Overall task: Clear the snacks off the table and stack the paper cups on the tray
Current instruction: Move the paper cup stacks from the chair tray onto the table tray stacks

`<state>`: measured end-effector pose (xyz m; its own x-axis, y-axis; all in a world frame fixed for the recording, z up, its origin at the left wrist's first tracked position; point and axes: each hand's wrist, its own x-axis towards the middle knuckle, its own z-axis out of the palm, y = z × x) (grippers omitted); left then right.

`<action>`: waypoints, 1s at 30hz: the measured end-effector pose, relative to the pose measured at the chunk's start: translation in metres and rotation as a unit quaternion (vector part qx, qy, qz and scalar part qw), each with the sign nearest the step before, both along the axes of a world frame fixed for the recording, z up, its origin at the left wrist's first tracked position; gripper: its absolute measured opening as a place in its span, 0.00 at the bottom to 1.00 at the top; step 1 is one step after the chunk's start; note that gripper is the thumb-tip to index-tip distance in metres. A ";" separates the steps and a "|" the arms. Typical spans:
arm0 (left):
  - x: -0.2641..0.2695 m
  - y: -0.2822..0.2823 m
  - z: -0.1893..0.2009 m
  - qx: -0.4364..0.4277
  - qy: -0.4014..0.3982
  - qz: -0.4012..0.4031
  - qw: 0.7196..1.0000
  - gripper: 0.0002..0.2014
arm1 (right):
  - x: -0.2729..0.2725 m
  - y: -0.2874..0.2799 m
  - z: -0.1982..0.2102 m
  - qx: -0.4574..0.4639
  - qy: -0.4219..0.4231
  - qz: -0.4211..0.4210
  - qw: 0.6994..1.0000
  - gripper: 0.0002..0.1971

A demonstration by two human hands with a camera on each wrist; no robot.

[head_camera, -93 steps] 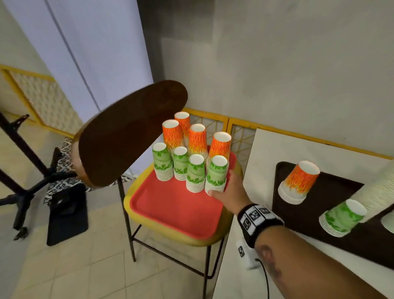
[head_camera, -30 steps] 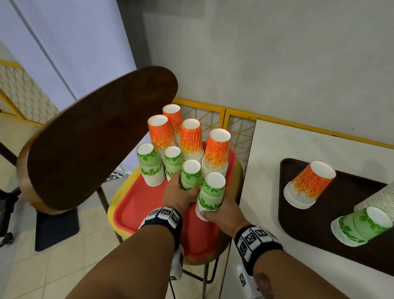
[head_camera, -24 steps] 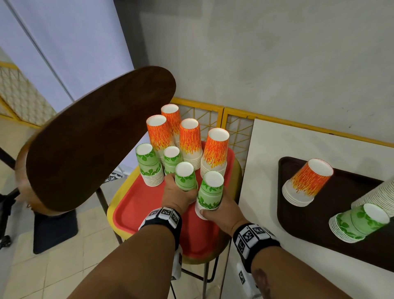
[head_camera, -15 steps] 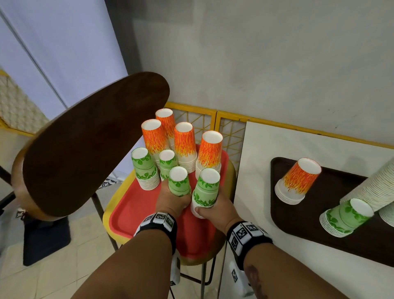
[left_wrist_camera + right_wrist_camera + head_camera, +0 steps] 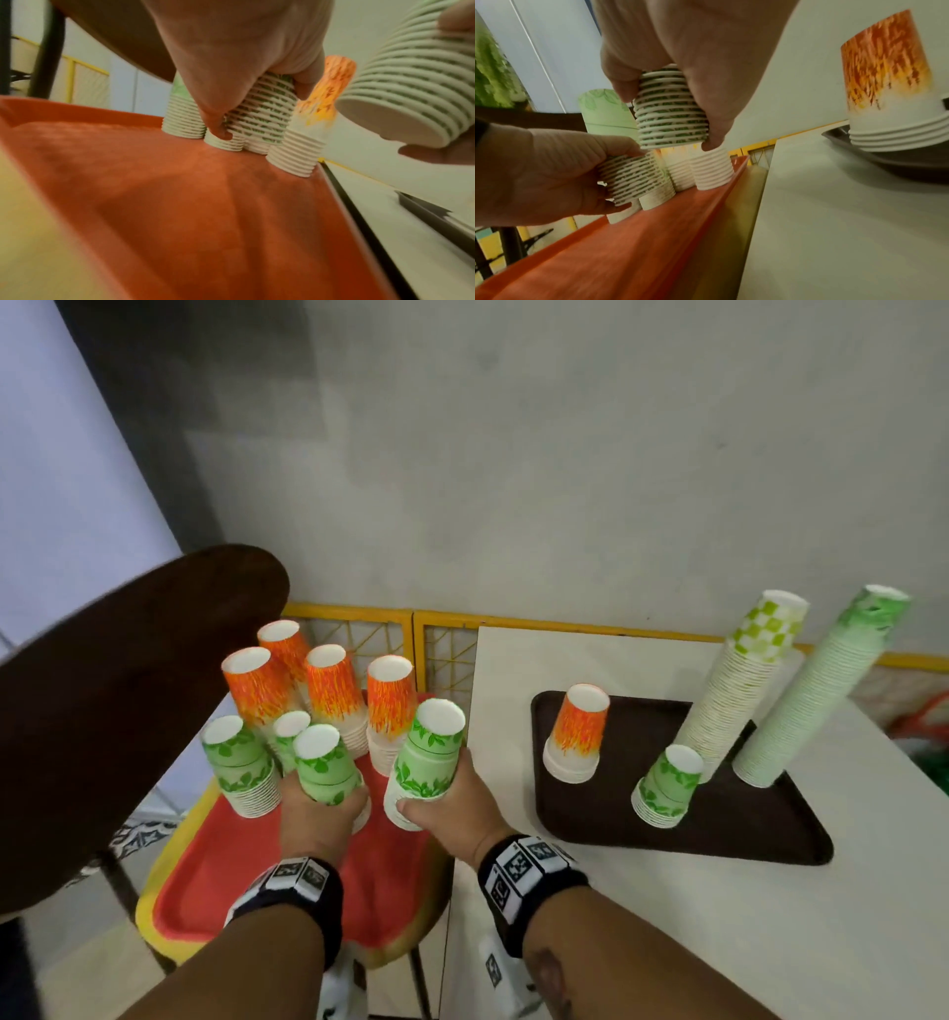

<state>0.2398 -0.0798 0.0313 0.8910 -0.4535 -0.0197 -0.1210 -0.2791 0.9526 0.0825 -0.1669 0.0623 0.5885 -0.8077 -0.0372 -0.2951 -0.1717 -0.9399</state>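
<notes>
The left hand (image 5: 313,814) wraps its fingers round a stack of green leaf-print paper cups (image 5: 322,765), upside down, long axis near upright, low over the red tray (image 5: 231,870). The right hand (image 5: 454,806) grips a second green stack (image 5: 426,762), also inverted, lifted clear of the tray and tilted slightly, at the tray's right edge. Orange flame-print stacks (image 5: 328,690) stand behind on the red tray. On the white counter (image 5: 667,916), a brown tray (image 5: 606,824) carries more cup stacks
</notes>
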 end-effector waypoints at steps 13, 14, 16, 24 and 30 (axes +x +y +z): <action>-0.176 -0.105 0.085 -0.127 -0.016 -0.096 0.987 0.27 | -0.200 -0.100 0.067 -0.123 -0.051 -0.155 0.979 0.35; -0.192 -0.113 0.090 -0.125 -0.018 -0.102 0.987 0.27 | -0.211 -0.110 0.067 -0.124 -0.042 -0.162 0.978 0.33; -0.220 -0.130 0.097 -0.125 -0.018 -0.112 0.986 0.29 | -0.229 -0.128 0.065 -0.129 -0.024 -0.169 0.977 0.30; -0.276 -0.168 0.109 -0.108 -0.036 -0.112 0.987 0.32 | -0.256 -0.165 0.028 -0.124 0.028 -0.161 0.979 0.27; -0.276 -0.174 0.111 -0.118 -0.057 -0.109 0.985 0.32 | -0.267 -0.167 -0.022 -0.043 0.072 -0.150 0.985 0.35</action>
